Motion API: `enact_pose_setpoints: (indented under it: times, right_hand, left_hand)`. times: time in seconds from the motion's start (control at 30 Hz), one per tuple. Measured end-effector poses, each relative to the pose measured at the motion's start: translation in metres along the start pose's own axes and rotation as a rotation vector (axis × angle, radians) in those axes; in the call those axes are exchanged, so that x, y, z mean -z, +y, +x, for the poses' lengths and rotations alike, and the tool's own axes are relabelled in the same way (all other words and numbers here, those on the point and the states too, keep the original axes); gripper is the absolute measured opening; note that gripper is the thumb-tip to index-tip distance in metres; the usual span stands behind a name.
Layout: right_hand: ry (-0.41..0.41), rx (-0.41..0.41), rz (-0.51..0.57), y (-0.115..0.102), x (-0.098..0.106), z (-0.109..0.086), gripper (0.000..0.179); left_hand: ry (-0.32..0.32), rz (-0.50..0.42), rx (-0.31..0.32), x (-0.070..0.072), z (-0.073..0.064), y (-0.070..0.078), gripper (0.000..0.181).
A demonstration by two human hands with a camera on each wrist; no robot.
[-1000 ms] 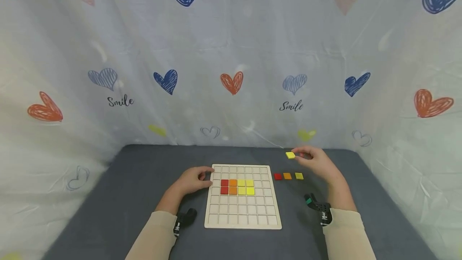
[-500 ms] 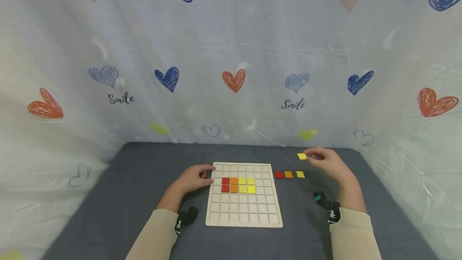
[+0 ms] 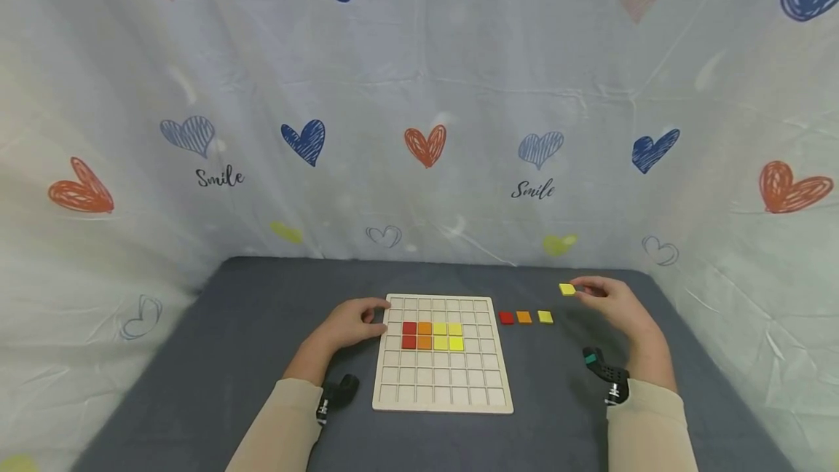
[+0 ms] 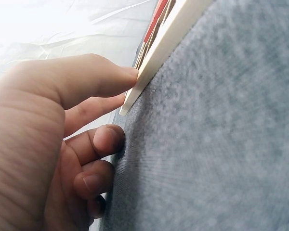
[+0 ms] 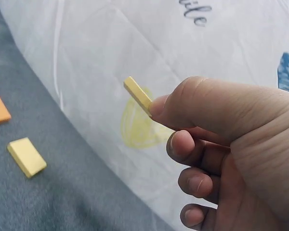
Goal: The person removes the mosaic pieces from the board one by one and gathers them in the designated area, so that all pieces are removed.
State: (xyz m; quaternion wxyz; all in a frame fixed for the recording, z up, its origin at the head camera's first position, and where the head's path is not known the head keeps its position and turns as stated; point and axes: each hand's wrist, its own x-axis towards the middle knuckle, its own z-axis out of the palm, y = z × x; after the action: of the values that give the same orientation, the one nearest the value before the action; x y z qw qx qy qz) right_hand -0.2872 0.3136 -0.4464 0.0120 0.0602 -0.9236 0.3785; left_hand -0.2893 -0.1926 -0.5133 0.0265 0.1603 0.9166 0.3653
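Between its thumb and forefinger my right hand [image 3: 619,304] pinches a small square yellow tile [image 3: 566,289], raised above the far right of the table. The right wrist view shows this yellow tile [image 5: 137,95] edge-on, the other fingers curled beneath. My left hand [image 3: 347,323] rests beside the wooden grid board [image 3: 442,399], its thumb and forefinger touching the left edge near the upper corner. In the left wrist view the thumb [image 4: 103,79] lies against the board's side [image 4: 159,53]. Red [image 3: 409,335], orange [image 3: 424,335] and yellow tiles [image 3: 448,336] fill cells in two rows.
Right of the board lie a loose red tile [image 3: 506,318], an orange tile [image 3: 524,317] and a yellow tile [image 3: 545,317] in a row. A dark grey cloth [image 3: 282,297] covers the table. Behind hangs a white curtain [image 3: 360,202] printed with hearts.
My right hand has moved right and slightly nearer, carrying the yellow tile away from the board. The left hand stays at the board's edge, and the tiles on the board are unchanged.
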Motion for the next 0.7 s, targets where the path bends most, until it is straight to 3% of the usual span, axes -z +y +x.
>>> enact_pose_setpoints:
  times: [0.4,0.7]
  right_hand:
    - [-0.026,-0.035,-0.035,0.034,-0.01,0.004,0.038]
    - [-0.053,-0.086,-0.063,0.044,-0.016,0.005,0.036]
  left_hand:
    - [0.003,-0.01,0.016,-0.001,0.0,0.003,0.043]
    - [-0.001,-0.019,0.017,0.0,0.0,0.004,0.043]
